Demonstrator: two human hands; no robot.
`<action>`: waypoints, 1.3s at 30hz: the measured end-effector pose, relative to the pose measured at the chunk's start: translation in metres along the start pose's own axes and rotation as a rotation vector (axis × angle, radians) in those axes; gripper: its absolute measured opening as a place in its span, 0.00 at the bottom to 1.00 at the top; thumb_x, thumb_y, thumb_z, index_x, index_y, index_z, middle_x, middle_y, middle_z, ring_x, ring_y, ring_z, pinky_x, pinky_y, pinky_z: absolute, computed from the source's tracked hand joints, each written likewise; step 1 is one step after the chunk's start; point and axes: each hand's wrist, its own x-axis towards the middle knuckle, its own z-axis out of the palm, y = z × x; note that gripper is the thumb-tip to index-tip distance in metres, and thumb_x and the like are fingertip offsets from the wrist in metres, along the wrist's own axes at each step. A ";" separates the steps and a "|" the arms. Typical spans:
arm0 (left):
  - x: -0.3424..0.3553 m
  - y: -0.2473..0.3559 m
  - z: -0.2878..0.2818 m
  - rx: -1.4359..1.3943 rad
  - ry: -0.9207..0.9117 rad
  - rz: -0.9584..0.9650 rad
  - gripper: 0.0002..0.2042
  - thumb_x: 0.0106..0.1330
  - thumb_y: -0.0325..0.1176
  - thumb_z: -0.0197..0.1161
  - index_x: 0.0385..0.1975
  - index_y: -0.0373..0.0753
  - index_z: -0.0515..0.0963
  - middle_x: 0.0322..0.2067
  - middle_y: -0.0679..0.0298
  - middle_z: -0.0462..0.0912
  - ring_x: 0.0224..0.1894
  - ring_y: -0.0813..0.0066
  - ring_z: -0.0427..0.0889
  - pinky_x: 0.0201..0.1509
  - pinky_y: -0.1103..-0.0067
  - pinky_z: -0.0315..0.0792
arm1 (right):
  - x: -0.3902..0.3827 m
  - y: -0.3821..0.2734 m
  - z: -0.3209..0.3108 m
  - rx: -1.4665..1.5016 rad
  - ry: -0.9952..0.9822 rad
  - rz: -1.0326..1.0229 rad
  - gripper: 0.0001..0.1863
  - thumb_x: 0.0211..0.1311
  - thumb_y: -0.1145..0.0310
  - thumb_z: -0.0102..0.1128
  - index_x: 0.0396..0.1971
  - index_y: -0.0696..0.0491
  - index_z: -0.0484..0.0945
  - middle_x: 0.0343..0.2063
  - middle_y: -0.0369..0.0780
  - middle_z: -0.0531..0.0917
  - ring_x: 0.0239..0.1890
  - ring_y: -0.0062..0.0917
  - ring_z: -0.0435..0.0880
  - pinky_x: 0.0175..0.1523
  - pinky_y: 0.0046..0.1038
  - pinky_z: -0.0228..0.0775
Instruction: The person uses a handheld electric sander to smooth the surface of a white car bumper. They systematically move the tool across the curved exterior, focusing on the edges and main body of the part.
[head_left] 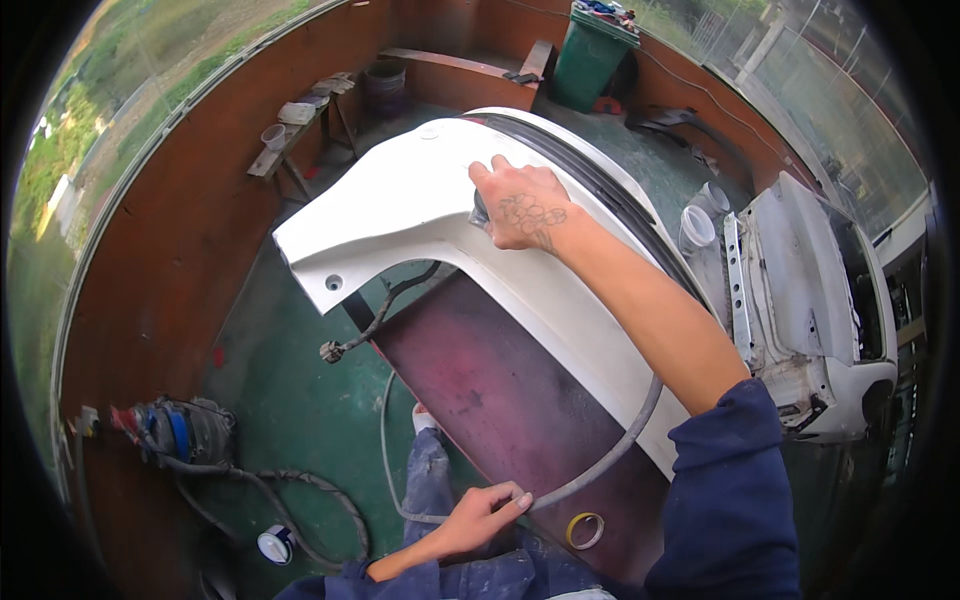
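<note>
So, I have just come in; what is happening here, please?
A person leans over a large white vehicle panel. The right hand is on its upper surface, closed over a grey object that is mostly hidden under the palm. The left hand holds a grey hose, which curves up toward the right forearm. Below the panel is a dark reddish board, with a roll of tape lying near the left hand.
</note>
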 end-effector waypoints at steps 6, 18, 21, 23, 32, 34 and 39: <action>0.002 -0.001 0.027 0.196 -0.255 -0.016 0.21 0.80 0.50 0.60 0.35 0.36 0.79 0.19 0.65 0.71 0.25 0.81 0.65 0.30 0.74 0.64 | -0.126 0.031 0.019 0.103 0.001 0.114 0.30 0.53 0.67 0.75 0.55 0.53 0.71 0.46 0.48 0.79 0.43 0.46 0.90 0.45 0.43 0.84; -0.014 -0.037 0.053 0.617 -0.597 0.086 0.23 0.81 0.52 0.56 0.39 0.35 0.81 0.27 0.55 0.78 0.35 0.64 0.81 0.44 0.69 0.74 | -0.382 0.056 0.094 0.195 0.143 0.666 0.33 0.51 0.64 0.78 0.56 0.51 0.70 0.47 0.48 0.75 0.39 0.50 0.88 0.42 0.48 0.83; -0.020 -0.022 0.038 0.590 -0.568 0.017 0.23 0.81 0.52 0.56 0.40 0.35 0.81 0.26 0.55 0.79 0.34 0.65 0.81 0.43 0.70 0.74 | -0.417 0.053 0.104 0.257 0.217 0.882 0.31 0.53 0.63 0.77 0.54 0.52 0.69 0.48 0.50 0.76 0.44 0.55 0.86 0.47 0.52 0.81; -0.022 -0.002 0.026 0.602 -0.528 -0.065 0.22 0.81 0.51 0.57 0.42 0.34 0.81 0.26 0.56 0.80 0.31 0.67 0.79 0.41 0.71 0.74 | -0.432 0.054 0.117 0.266 0.259 1.023 0.30 0.54 0.62 0.76 0.53 0.53 0.69 0.49 0.49 0.76 0.46 0.55 0.85 0.50 0.53 0.79; -0.007 0.031 -0.114 0.578 -0.386 -0.228 0.21 0.80 0.49 0.59 0.43 0.33 0.84 0.28 0.65 0.82 0.33 0.80 0.75 0.40 0.77 0.71 | -0.339 0.024 0.087 0.286 0.308 1.309 0.28 0.55 0.62 0.73 0.51 0.54 0.69 0.48 0.50 0.78 0.47 0.57 0.84 0.53 0.54 0.77; -0.003 0.040 -0.151 0.565 -0.363 -0.274 0.21 0.80 0.49 0.59 0.40 0.33 0.85 0.28 0.66 0.82 0.33 0.81 0.75 0.39 0.78 0.71 | -0.288 0.014 0.071 0.286 0.325 1.264 0.27 0.57 0.61 0.73 0.51 0.55 0.69 0.48 0.51 0.78 0.46 0.58 0.85 0.52 0.54 0.78; -0.001 0.065 -0.230 0.572 -0.313 -0.314 0.22 0.80 0.48 0.60 0.36 0.31 0.84 0.25 0.69 0.79 0.31 0.83 0.72 0.37 0.78 0.69 | -0.166 -0.014 0.056 0.324 0.381 1.129 0.26 0.59 0.63 0.73 0.50 0.56 0.70 0.47 0.52 0.77 0.39 0.56 0.88 0.42 0.52 0.83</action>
